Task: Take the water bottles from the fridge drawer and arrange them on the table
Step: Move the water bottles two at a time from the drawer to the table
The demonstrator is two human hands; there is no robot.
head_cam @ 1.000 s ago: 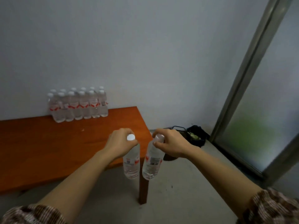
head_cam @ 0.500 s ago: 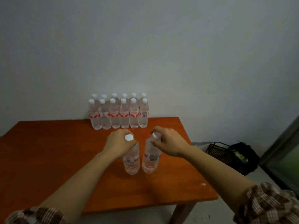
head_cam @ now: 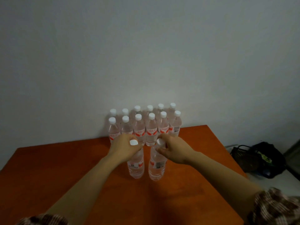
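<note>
Orange-brown table (head_cam: 48,176) fills the lower view against a plain grey wall (head_cam: 146,46). At its far edge, at 12 o'clock from the hands, a block of twelve capped bottles (head_cam: 151,129) stands in two tight rows of six. The step in hand looks like starting a third row. To do it well, each held bottle should come straight down and upright, lined up with a column of the block. Each should sit just in front of the front row without knocking it, with the base flat before the fingers let go. A grip this high gives little control over the base, so a slow descent is wise. The left hand (head_cam: 125,148) is curled around the neck of the left water bottle (head_cam: 136,166), its white cap showing between the fingers. The right hand (head_cam: 175,150) is clamped around the cap and neck of the right water bottle (head_cam: 156,168). Both hands are near each other but apart, and the two bottles hang side by side with a gap between them. Whether their bases already touch the table, I cannot tell. A black basket (head_cam: 243,158) sits on the floor at 3 o'clock.
</note>
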